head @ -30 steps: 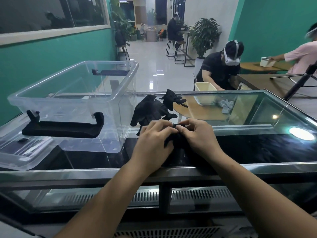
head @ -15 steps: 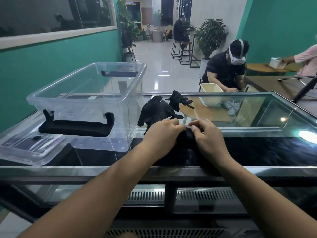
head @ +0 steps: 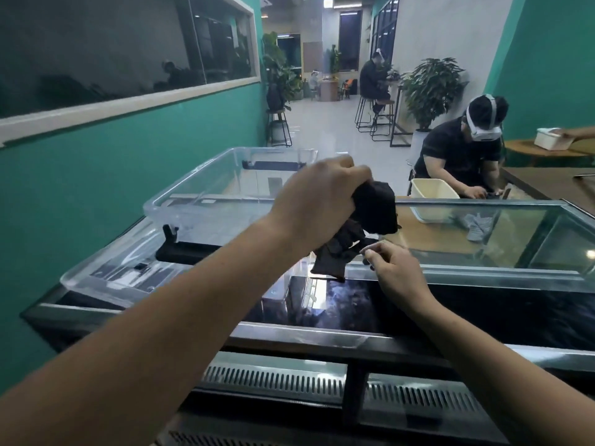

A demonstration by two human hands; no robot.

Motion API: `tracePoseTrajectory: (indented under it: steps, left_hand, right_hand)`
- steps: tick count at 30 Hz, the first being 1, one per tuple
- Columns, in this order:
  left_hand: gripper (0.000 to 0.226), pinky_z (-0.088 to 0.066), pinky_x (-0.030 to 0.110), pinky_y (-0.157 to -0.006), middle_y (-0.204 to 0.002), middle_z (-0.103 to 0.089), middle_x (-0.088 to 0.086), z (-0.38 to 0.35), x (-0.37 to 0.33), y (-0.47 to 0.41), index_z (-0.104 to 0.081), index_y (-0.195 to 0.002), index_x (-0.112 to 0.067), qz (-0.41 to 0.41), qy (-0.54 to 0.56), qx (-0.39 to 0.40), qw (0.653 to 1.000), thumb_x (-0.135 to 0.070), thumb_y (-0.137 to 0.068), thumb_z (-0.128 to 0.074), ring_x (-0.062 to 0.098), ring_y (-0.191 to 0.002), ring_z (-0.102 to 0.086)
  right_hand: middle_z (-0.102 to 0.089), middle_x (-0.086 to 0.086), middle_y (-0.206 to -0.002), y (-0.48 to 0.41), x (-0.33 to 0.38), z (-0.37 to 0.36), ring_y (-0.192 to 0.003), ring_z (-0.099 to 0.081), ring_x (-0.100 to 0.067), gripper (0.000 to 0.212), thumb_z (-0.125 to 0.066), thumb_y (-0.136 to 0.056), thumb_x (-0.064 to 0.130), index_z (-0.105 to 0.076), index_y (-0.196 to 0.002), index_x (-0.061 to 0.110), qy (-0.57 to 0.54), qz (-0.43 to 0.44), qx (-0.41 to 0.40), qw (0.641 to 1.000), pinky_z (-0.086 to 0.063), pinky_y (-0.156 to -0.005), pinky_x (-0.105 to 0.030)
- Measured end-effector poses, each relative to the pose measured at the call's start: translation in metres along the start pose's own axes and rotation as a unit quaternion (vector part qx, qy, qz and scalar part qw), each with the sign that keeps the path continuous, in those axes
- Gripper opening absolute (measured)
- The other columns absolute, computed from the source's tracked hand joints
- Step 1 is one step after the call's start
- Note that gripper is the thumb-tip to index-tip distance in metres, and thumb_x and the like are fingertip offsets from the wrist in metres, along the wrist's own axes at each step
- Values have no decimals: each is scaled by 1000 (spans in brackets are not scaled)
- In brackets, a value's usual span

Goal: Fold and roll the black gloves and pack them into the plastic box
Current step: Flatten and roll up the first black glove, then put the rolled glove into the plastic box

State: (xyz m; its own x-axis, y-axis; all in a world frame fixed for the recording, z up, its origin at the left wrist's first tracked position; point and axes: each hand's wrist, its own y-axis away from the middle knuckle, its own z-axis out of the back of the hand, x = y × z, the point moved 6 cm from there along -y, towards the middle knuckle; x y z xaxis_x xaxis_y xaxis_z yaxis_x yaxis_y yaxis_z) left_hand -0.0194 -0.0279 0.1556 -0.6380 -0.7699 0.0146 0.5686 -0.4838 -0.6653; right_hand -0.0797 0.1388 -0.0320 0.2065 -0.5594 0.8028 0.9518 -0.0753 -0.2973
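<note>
My left hand [head: 317,204] is raised above the glass counter, gripping a rolled bundle of black gloves [head: 376,209]. The bundle hangs just right of the clear plastic box [head: 199,191], which stands on the counter's left with black handles. Below the bundle lies a heap of loose black gloves [head: 335,255] on the glass. My right hand [head: 394,270] hovers low beside that heap, fingers loosely curled and holding nothing.
The box's clear lid [head: 106,275] lies flat on the counter under and in front of the box. The glass counter [head: 483,304] has a metal front rail. A person sits behind at a wooden table with a cream tub [head: 433,197].
My left hand has lifted the rolled gloves up off the counter and toward the box. My right hand has let go of the roll and stays low. The camera has swung left.
</note>
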Motion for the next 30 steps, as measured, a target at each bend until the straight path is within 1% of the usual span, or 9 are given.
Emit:
tracePoseTrajectory:
  steps: [1,3,8,11,14,17,20,25,30]
  left_hand:
    - [35,-61,47,-75,-105,-75,6,13,6,-2,-77,-119,-15,1,6,-15,1000,-2,-88,-67,33,-89,-72]
    - [32,-62,44,-78,-103,-77,6,38,23,-3,-79,-118,-13,7,13,-36,999,-3,-89,-72,29,-88,-73]
    - [32,-59,29,-86,-104,-80,4,83,77,8,-82,-116,-16,54,-20,-44,997,-1,-87,-80,18,-89,-71]
    - [31,-61,36,-88,-104,-80,6,96,109,21,-82,-117,-15,88,-47,-31,995,-3,-88,-81,24,-91,-72]
    - [33,-61,40,-89,-104,-79,6,96,136,31,-81,-117,-18,139,-64,14,988,-2,-88,-79,27,-94,-73]
    - [37,-61,40,-91,-105,-79,6,87,153,43,-81,-117,-20,199,-57,82,975,1,-86,-75,28,-96,-74]
    - [36,-61,36,-92,-105,-77,2,80,160,54,-81,-117,-21,233,-21,117,965,-3,-87,-76,21,-96,-74]
    - [31,-60,31,-91,-105,-77,-3,80,153,56,-80,-116,-24,214,6,75,974,-10,-89,-79,16,-95,-74]
    - [23,-62,37,-86,-96,-75,-4,70,112,46,-79,-111,-17,142,21,14,989,-11,-89,-80,16,-84,-71]
  right_hand:
    - [-76,5,-89,-3,2,-5,-86,-69,-15,16,-64,-103,20,-78,-97,17,-1,3,4,1000,-46,-71,-22]
    - [-77,4,-92,-9,7,-16,-89,-70,-15,16,-64,-103,20,-79,-99,18,0,5,13,1000,-50,-75,-28]
    - [-77,5,-94,-17,16,-31,-93,-71,-17,14,-64,-102,24,-77,-99,26,7,1,19,1000,-56,-85,-38]
    - [-75,7,-87,-13,19,-30,-88,-71,-18,13,-65,-102,21,-77,-98,23,25,21,12,999,-55,-81,-37]
    - [-74,9,-86,-10,14,-26,-86,-71,-17,13,-65,-102,18,-78,-98,18,23,26,9,999,-55,-79,-39]
    - [-77,6,-87,-11,8,-23,-85,-72,-17,12,-66,-102,20,-77,-98,20,18,18,3,1000,-57,-79,-39]
    - [-76,10,-85,-12,9,-26,-85,-72,-13,13,-66,-101,18,-77,-94,21,28,26,8,999,-53,-73,-30]
    - [-76,10,-84,-11,8,-29,-84,-71,-9,14,-66,-101,18,-76,-93,23,33,21,14,999,-47,-68,-23]
    - [-77,9,-86,-11,10,-28,-86,-72,-13,12,-67,-99,18,-77,-93,23,35,24,11,999,-54,-75,-32]
